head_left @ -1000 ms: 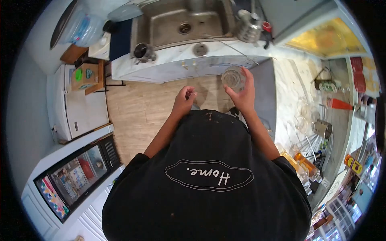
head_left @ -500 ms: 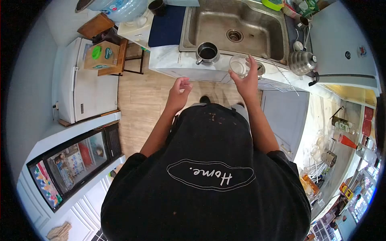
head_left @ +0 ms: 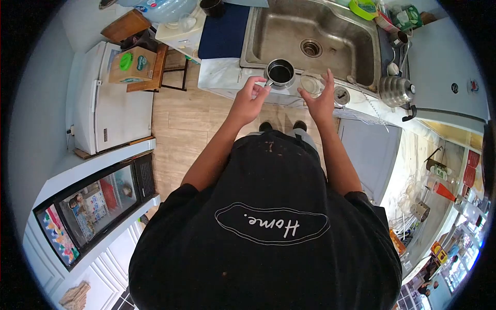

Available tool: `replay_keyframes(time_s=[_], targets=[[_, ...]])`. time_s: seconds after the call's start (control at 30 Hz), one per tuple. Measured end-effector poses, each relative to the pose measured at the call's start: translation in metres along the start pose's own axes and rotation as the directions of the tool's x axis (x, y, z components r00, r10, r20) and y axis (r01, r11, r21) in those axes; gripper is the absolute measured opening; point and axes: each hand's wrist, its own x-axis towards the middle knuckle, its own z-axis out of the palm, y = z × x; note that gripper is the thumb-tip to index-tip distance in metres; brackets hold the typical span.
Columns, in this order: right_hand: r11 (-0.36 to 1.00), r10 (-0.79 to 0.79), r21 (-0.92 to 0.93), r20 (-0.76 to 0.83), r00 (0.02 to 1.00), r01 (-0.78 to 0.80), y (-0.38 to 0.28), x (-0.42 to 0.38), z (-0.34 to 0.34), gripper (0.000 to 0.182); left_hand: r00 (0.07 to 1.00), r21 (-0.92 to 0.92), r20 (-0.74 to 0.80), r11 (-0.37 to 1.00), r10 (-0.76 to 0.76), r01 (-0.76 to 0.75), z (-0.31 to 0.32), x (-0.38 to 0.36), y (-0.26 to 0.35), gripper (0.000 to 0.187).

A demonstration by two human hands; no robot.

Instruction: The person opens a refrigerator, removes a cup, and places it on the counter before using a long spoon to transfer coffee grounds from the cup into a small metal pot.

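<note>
My left hand (head_left: pixel 249 101) is at the handle of a metal pitcher (head_left: pixel 280 71), thumb and fingers curled around the handle. The pitcher stands upright at the counter's front edge and looks dark inside. My right hand (head_left: pixel 319 98) is beside a clear glass (head_left: pixel 311 83), with thumb and forefinger spread wide on either side of it. Whether the fingers still touch the glass is hard to see. Just right of that hand is a small round metal container (head_left: pixel 341 95).
A steel sink (head_left: pixel 263 33) lies behind the pitcher and glass. On the right stand a metal kettle (head_left: pixel 395 91) and some spoons (head_left: pixel 393 67). A dark blue mat (head_left: pixel 222 33) lies left of the sink. A white chest freezer (head_left: pixel 106 103) is at the far left.
My left hand has moved right and forward to the pitcher's handle. The glass looks slightly lower, further from my eyes, between my right thumb and forefinger. The view has shifted a little.
</note>
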Motion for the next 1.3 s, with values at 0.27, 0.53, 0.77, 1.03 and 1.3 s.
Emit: replay_keyframes(time_s=[0.27,0.53,0.77,1.03,1.3], targets=[[0.994,0.073,0.079,0.031,0.997,-0.075,0.008,-0.012,-0.026,0.131,0.997,0.012,0.025,0.997,-0.071,0.071,0.015,0.012,-0.011,0.024],[0.987,0.067,0.140,0.080,0.995,-0.078,-0.001,-0.011,-0.069,0.128,0.980,-0.238,0.029,0.950,-0.199,0.200,0.017,0.010,0.006,0.023],[0.979,0.032,0.198,0.050,0.998,-0.041,-0.009,0.001,-0.095,0.124,0.982,-0.296,-0.025,0.939,-0.188,0.173,0.005,0.007,0.042,0.023],[0.990,-0.005,0.143,0.033,0.999,0.000,0.012,0.015,-0.125,0.120,0.992,-0.271,-0.064,0.958,-0.112,0.091,0.031,0.005,0.079,0.025],[0.993,0.049,0.103,0.000,0.999,-0.049,0.041,0.016,-0.151,0.114,0.998,-0.258,0.014,0.964,-0.061,0.063,0.090,-0.004,0.066,0.024]])
